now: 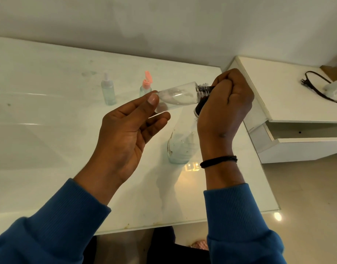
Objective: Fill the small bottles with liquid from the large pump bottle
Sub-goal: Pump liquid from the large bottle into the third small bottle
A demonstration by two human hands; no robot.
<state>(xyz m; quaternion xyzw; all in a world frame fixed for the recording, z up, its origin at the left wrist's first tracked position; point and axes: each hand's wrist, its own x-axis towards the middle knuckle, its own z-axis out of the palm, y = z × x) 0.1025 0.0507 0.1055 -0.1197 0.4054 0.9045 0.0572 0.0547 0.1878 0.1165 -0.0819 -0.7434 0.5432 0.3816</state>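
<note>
The left hand [125,130] pinches the base of a clear small bottle [177,96] held sideways above the table [49,111] — its neck at three o'clock meets the pump head gripped by the right hand [224,105], the large pump bottle [181,145] standing below.

Small bottle held to the pump

The left hand [125,128] pinches a clear small bottle [178,96] sideways; the right hand [225,105] grips the large pump bottle's [181,143] black pump head.

A white bench [49,103] fills the middle, against a pale wall [163,21] at twelve o'clock. At three o'clock stands a white shelf [278,88], carrying a black cable [314,86] and a white object [332,86]. Beige floor [306,187] lies at four o'clock.
</note>
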